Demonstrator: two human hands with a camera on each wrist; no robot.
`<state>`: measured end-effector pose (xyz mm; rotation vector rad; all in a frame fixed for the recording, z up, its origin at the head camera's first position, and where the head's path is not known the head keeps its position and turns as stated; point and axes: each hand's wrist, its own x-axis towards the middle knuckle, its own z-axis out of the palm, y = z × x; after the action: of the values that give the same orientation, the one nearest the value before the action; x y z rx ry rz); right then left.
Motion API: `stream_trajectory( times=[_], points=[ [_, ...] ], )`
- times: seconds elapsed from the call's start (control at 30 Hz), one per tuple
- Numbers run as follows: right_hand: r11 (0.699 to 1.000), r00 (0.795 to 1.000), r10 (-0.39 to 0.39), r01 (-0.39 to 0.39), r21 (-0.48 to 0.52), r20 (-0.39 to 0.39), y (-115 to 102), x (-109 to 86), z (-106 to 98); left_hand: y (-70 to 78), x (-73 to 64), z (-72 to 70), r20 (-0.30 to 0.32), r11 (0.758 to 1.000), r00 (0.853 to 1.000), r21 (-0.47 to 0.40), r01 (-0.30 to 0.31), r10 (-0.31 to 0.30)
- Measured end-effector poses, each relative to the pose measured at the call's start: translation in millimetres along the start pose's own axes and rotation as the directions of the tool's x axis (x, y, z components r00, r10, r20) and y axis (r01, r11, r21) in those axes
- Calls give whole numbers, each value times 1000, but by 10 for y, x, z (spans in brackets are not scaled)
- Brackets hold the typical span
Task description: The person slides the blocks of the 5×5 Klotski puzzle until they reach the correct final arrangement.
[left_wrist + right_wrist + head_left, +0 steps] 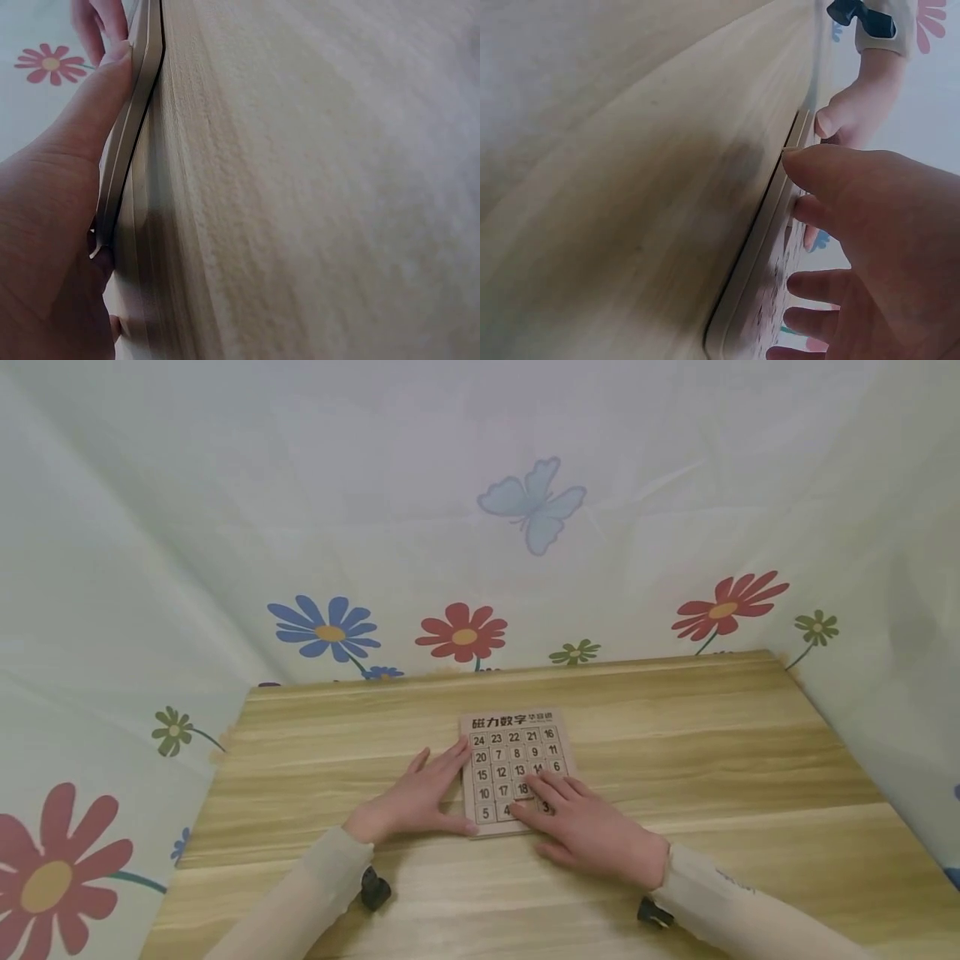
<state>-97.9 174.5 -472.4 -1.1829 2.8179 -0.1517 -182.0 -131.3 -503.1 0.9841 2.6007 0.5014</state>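
Note:
A flat wooden number slide puzzle (pixel 516 829) lies on the table, with rows of numbered tiles and dark Chinese lettering along its far edge. My left hand (pixel 412 797) holds it from the left: fingertips at the left edge, thumb at the near-left corner. From the right, my right hand (pixel 592 835) reaches over the lower rows, its index fingertip beside the 4 tile (pixel 506 810) and another fingertip by the 18 tile (pixel 522 789). Its fingers are extended and hide several tiles at the lower right. The right wrist view shows the right thumb (pixel 810 169) at the puzzle's near edge.
The wood-grain table (pixel 300 760) extends around the puzzle on all sides. Behind it hangs a pale cloth (pixel 390 485) printed with flowers and a butterfly. A dark wrist device (pixel 373 888) sits below the left sleeve, and another (pixel 655 912) below the right.

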Motion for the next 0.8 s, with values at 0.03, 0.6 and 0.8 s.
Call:
stream_trajectory(
  times=[0.03, 0.6, 0.8],
  points=[
    [1000, 1000, 3, -3, 2, -1, 9, -17, -2, 2, 1, -1, 2, 1000, 1000, -3, 1, -1],
    [999, 1000, 0, -1, -34, -31, 26, -31, -22, -2, -4, -35, 4, 1000, 1000, -2, -18, 19],
    [999, 998, -46, 46, -12, -38, -84, 182, 37, 4, -24, -31, -10, 1000, 1000, -3, -29, 29]
  ],
)
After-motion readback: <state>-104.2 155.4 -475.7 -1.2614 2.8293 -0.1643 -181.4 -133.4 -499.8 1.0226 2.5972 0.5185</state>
